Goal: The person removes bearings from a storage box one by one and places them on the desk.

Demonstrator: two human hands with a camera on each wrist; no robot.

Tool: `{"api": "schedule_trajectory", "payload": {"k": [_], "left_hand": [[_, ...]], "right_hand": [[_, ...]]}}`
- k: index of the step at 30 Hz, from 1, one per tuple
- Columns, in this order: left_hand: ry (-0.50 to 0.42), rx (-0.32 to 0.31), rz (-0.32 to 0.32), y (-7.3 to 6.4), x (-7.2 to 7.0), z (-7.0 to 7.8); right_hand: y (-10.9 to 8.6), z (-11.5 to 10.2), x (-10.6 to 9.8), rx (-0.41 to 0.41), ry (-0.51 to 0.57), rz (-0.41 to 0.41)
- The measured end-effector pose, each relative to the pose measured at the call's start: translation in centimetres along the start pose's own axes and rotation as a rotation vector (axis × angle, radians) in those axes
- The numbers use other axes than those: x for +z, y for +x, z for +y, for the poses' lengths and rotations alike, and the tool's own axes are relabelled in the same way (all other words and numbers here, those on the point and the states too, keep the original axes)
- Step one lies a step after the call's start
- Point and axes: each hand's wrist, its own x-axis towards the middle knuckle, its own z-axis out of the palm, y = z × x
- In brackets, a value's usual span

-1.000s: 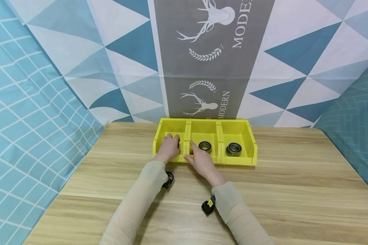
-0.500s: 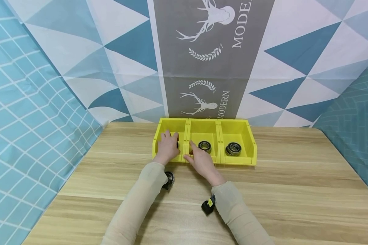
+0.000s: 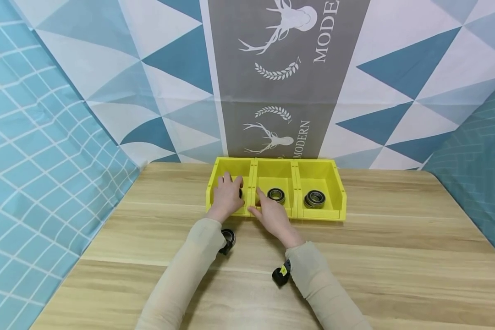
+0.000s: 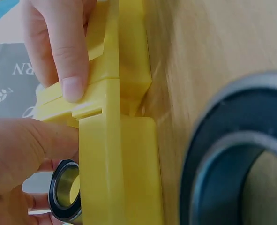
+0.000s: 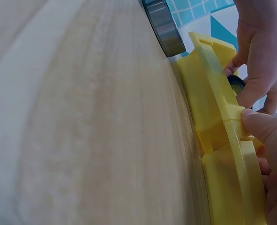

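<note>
Three yellow bins [image 3: 321,215] stand joined in a row. My left hand [image 3: 227,195] reaches into the left bin, its fingers around a ball bearing [image 4: 65,192] with black seals and a steel rim; from above the hand mostly hides it. My right hand [image 3: 274,215] grips the front of the bins where left and middle meet: the thumb [image 5: 253,123] rests on the rim, the other fingers curl inside. A bearing [image 3: 276,195] lies in the middle bin, beside the right fingers. Stacked bearings [image 3: 315,199] sit in the right bin.
Another bearing [image 3: 229,236] is on the wooden table [image 3: 396,256], just in front of the bins and beside the left wrist. A black wrist camera [image 3: 280,276] hangs under the right wrist. Behind the bins rises a patterned cloth backdrop [image 3: 272,91].
My left hand has shifted very slightly within the left bin. The right hand keeps its grip on the bins, and the bearings look unmoved.
</note>
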Motion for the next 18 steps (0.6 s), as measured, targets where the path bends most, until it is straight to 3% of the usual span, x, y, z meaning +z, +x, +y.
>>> {"api": "schedule_trajectory", "payload": {"k": [10, 18], "left_hand": [[-0.010, 0.025, 0.011, -0.8, -1.0, 0.0], [-0.128, 0.087, 0.022, -1.8, -1.5, -0.6]], "right_hand": [[0.1, 0.0, -0.2, 0.000, -0.015, -0.020], [0.0, 0.0, -0.2, -0.002, -0.031, -0.045]]}}
